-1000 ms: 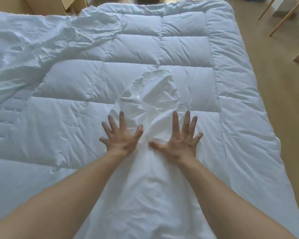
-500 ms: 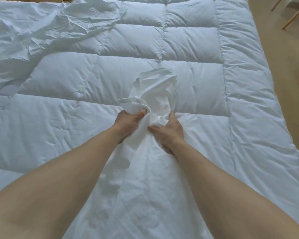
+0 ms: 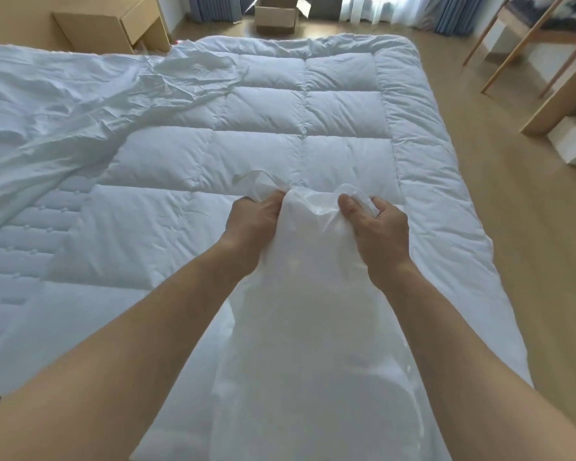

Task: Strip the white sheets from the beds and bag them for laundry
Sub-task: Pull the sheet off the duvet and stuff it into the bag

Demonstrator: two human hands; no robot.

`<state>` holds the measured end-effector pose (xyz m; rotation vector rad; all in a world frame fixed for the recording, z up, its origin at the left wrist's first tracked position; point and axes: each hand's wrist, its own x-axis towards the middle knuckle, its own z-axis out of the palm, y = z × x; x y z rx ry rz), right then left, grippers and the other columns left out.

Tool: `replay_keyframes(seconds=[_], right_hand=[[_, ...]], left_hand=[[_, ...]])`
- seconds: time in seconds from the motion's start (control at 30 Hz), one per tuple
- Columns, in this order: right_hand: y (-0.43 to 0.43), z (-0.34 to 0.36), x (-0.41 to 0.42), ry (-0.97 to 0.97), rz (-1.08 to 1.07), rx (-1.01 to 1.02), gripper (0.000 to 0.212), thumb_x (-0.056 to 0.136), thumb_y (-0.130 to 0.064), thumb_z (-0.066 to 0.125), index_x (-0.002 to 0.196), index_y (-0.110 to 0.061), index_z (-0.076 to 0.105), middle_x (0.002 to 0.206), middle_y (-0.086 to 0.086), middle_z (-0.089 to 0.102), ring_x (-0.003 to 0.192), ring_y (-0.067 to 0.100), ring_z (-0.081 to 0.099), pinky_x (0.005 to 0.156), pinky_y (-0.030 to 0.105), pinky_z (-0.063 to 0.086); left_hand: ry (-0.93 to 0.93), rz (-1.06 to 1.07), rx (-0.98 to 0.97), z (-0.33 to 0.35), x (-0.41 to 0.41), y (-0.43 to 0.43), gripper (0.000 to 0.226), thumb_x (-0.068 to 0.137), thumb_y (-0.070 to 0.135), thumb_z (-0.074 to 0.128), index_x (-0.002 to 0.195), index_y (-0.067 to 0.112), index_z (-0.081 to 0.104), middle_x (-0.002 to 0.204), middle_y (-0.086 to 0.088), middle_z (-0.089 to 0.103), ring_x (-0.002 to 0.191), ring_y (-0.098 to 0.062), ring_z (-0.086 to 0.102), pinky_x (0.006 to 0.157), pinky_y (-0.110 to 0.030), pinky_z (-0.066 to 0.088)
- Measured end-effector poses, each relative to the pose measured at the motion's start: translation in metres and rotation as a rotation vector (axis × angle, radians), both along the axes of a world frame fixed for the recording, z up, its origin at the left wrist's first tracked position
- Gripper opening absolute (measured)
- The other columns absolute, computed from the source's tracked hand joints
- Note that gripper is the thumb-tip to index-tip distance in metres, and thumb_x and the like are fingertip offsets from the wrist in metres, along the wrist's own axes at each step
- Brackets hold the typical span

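The bed (image 3: pixel 343 101) beyond our fingers (image 3: pixel 268 202) lies mostly bare; our left hand (image 3: pixel 253 224) and right hand (image 3: pixel 378 227) clamp the gathered sheet (image 3: pixel 313 294); more lies leftward, bagging unstarted.

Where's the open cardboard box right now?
The cardboard box sits on the floor at top centre of the head view, just beyond the far end of the bed and to the right of the wooden cabinet.

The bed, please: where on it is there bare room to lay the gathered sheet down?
The pad is bare beyond the left hand and right hand, between the loose sheet at left and its right edge, and near left too. The middle is taken by the gathered sheet both hands hold.
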<state>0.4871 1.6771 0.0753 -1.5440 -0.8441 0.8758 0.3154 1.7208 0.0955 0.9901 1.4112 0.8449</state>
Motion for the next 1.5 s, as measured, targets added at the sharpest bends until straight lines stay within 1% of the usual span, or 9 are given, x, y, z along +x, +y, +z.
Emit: replay_keyframes(seconds=[0.4,0.67,0.77,0.87,1.03,1.13,1.23,1.37,1.5], right_hand=[[-0.244,0.000,-0.025,-0.025,0.235,-0.658,0.036,0.086,-0.039,0.074,0.079,-0.004,0.075,0.075,0.011,0.075,0.068,0.026,0.072,0.060,0.032,0.053],[-0.196,-0.012,-0.023,-0.868,-0.032,-0.437,0.040,0.088,-0.058,0.058,0.078,-0.021,0.069,0.090,0.006,0.069,0.097,0.031,0.063,0.077,0.037,0.042],[-0.158,-0.042,-0.025,-0.878,-0.069,-0.228,0.038,0.089,-0.052,0.064,0.111,-0.021,0.070,0.123,0.005,0.058,0.124,0.029,0.048,0.101,0.044,0.031],[-0.130,-0.089,-0.019,-0.869,0.223,-0.487,0.064,0.094,-0.067,0.039,0.152,-0.043,0.027,0.164,-0.008,0.010,0.152,0.017,-0.006,0.117,0.057,-0.001],[-0.098,-0.138,-0.026,-0.802,0.403,-0.644,0.053,0.097,-0.066,0.028,0.148,-0.052,0.023,0.166,-0.014,-0.005,0.151,0.015,-0.020,0.115,0.065,-0.005],[-0.091,-0.136,-0.025,-0.757,0.408,-0.640,0.051,0.097,-0.062,0.033,0.147,-0.050,0.029,0.166,-0.013,0.003,0.152,0.014,-0.007,0.119,0.059,0.003],[-0.095,-0.118,-0.008,-0.873,0.372,-0.631,0.067,0.097,-0.065,0.034,0.156,-0.039,0.016,0.167,-0.009,0.004,0.153,0.015,-0.008,0.120,0.057,-0.003],[-0.137,-0.097,-0.026,-1.016,0.253,-0.359,0.074,0.094,-0.073,0.023,0.158,-0.037,0.012,0.167,-0.008,0.005,0.153,0.015,-0.012,0.118,0.053,-0.011],[-0.161,-0.115,-0.041,-0.914,0.373,-0.593,0.079,0.079,-0.088,-0.006,0.150,-0.054,-0.018,0.161,-0.015,-0.030,0.143,0.014,-0.039,0.111,0.056,-0.026]], left_hand=[[0.215,-0.099,-0.311,-0.037,-0.053,-0.236,0.017,0.091,0.039,0.066,0.082,0.026,0.066,0.084,0.001,0.071,0.077,-0.019,0.067,0.064,-0.032,0.055],[0.813,-0.177,0.146,-0.057,-0.029,-0.159,0.035,0.093,0.051,0.051,0.086,0.018,0.060,0.092,-0.012,0.069,0.083,-0.033,0.060,0.070,-0.035,0.038],[0.831,-0.151,0.069,-0.079,-0.015,-0.122,0.030,0.094,0.045,0.049,0.089,0.017,0.059,0.102,-0.013,0.070,0.081,-0.029,0.054,0.073,-0.035,0.041],[0.827,-0.049,0.023,-0.091,-0.016,-0.103,0.041,0.094,0.044,0.052,0.122,0.014,0.054,0.124,-0.014,0.063,0.109,-0.034,0.056,0.094,-0.044,0.044],[1.016,-0.137,0.647,-0.081,0.006,-0.140,0.064,0.094,0.053,0.036,0.149,0.020,0.044,0.153,-0.013,0.041,0.145,-0.037,0.029,0.111,-0.058,0.022],[1.068,-0.549,0.260,-0.107,0.016,-0.168,0.068,0.095,0.065,0.012,0.157,0.040,0.020,0.169,0.000,-0.001,0.153,-0.029,-0.012,0.116,-0.060,-0.002],[0.966,-0.469,-0.125,-0.144,0.001,-0.157,0.062,0.098,0.064,0.014,0.155,0.049,-0.007,0.166,0.007,-0.022,0.152,-0.029,-0.019,0.116,-0.067,0.000],[0.922,-0.463,-0.161,-0.162,-0.001,-0.148,0.064,0.094,0.070,0.009,0.151,0.053,-0.015,0.165,0.005,-0.026,0.150,-0.031,-0.025,0.112,-0.070,-0.004],[0.896,-0.441,-0.160,-0.167,-0.001,-0.147,0.068,0.089,0.073,0.004,0.149,0.054,-0.019,0.163,0.006,-0.030,0.149,-0.030,-0.029,0.111,-0.072,-0.004]])
